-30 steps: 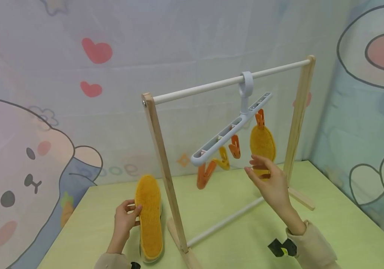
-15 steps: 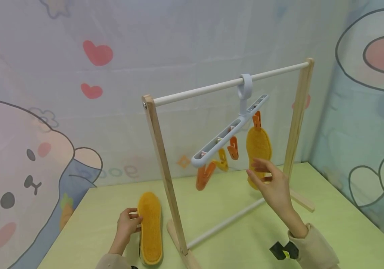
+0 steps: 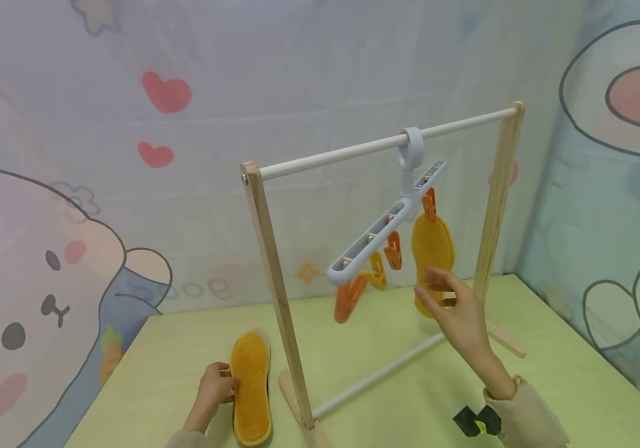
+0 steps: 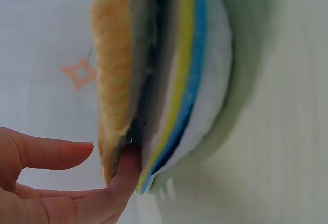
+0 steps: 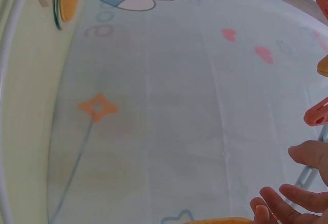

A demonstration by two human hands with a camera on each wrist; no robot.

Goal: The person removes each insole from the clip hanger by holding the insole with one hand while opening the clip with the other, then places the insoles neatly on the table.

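A fuzzy orange insole [image 3: 251, 389] lies at the table's front left. My left hand [image 3: 213, 395] is at its left edge. In the left wrist view, fingers reach under the insole, above a layer with a yellow-and-blue edge [image 4: 189, 75] and a white underside, while the thumb stands a little off the fuzzy face. A matching insole [image 3: 431, 242] hangs from an orange clip [image 3: 429, 204] on a pale grey hanger [image 3: 370, 242]. Before its lower part is my right hand [image 3: 460, 317], fingers loosely bent around nothing.
A wooden stand [image 3: 275, 280] with a white top rail [image 3: 331, 154] carries the hanger. From the hanger's near half dangle two orange clips [image 3: 348, 298] and a yellow clip [image 3: 376, 270]. A white lower bar [image 3: 378, 375] crosses between the stand's feet.
The left hand has moved down and the insole's far end has lowered with it. The hanging insole has swung slightly left. The right hand stays near it, slightly lower in view.
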